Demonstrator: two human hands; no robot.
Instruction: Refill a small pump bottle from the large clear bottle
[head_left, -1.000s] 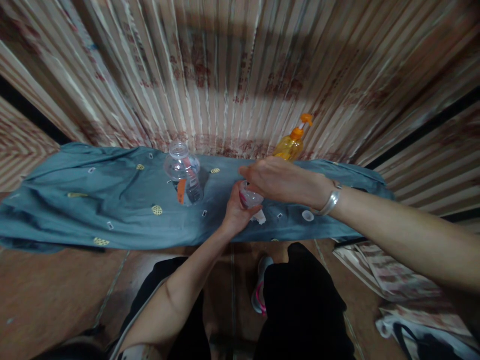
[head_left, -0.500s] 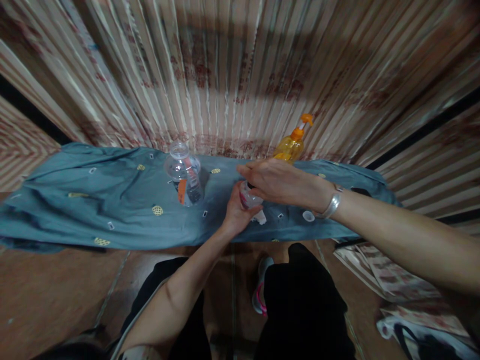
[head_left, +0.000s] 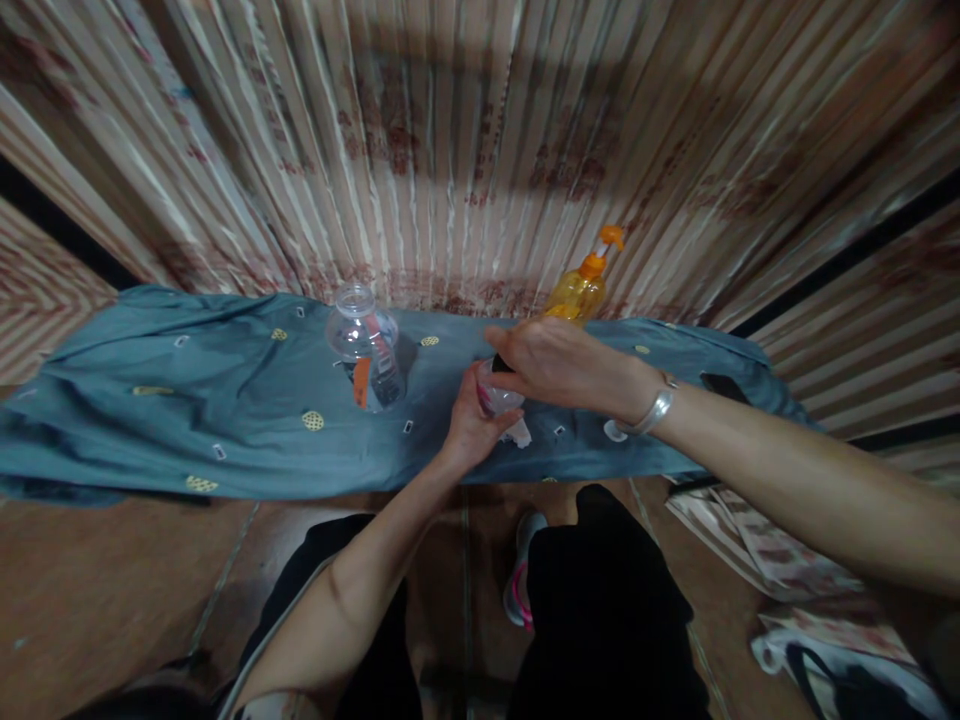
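**Small bottle held at both ends, near the front edge of the cloth**

My left hand (head_left: 471, 425) is wrapped around the body of a small clear bottle (head_left: 496, 398), fingers curled tight on it from below and the side. My right hand (head_left: 559, 362) comes over the top with fingers bent down onto the neck; something dark shows just under the fingertips, probably a cap, though I cannot make it out for sure. The bottle stands on the blue cloth (head_left: 225, 400), right of its middle and close to the front edge.

I judge the bottle light and thin-walled, so it will dent if squeezed and may slip when twisted; the low, firm grip on the body looks like the sound place to hold, with the neck as the second point. A scrap of white (head_left: 519, 435) lies touching its base.

Around it: a larger clear bottle (head_left: 367, 355) with an orange label stands well to the left, toward the back edge. An orange pump bottle (head_left: 579, 285) stands at the back edge, just behind my right hand, and is the nearest thing to knock. A small white cap (head_left: 613, 431) lies under my right wrist, near the front edge. A dark flat object (head_left: 724, 387) rests toward the right end.
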